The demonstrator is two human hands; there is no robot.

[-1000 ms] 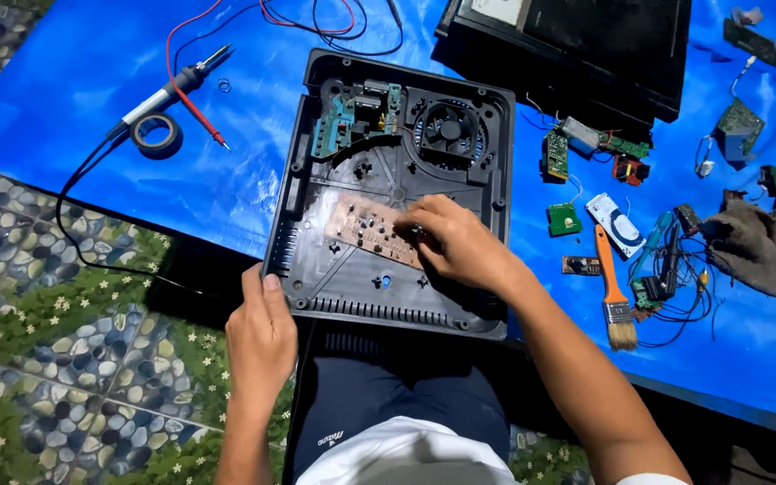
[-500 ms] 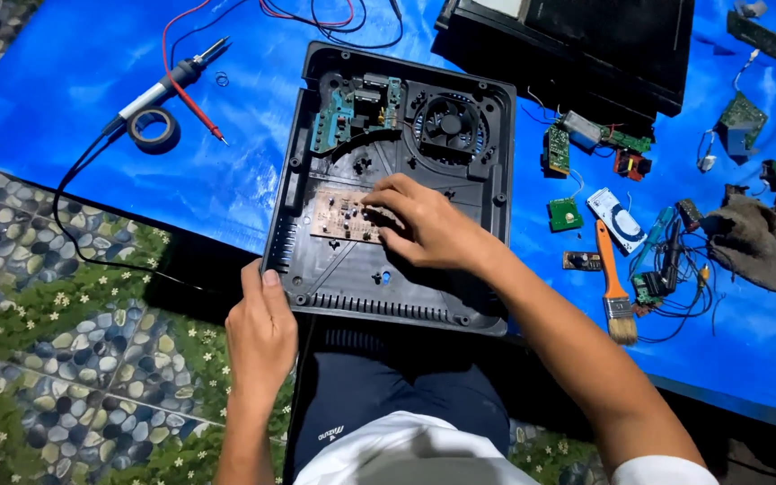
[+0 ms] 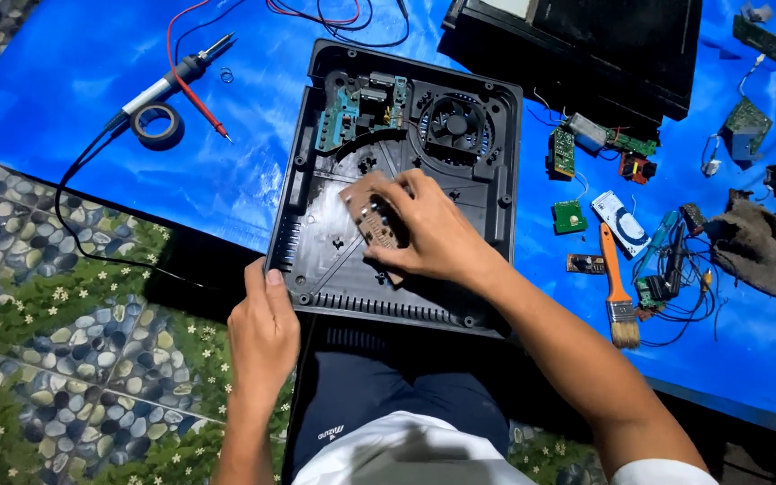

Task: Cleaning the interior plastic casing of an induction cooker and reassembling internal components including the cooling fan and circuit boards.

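The near left corner of the black console shell (image 3: 388,269) is gripped by the left hand (image 3: 262,337), thumb up on the rim. Further in, a small brown circuit board (image 3: 372,216) is pinched in the right hand (image 3: 428,235), held over the middle of the shell. Beyond that, a green board (image 3: 357,112) and a round fan (image 3: 453,126) are seated inside. An orange-handled brush (image 3: 617,287) is lying off to the right on the blue tarp (image 3: 244,171)
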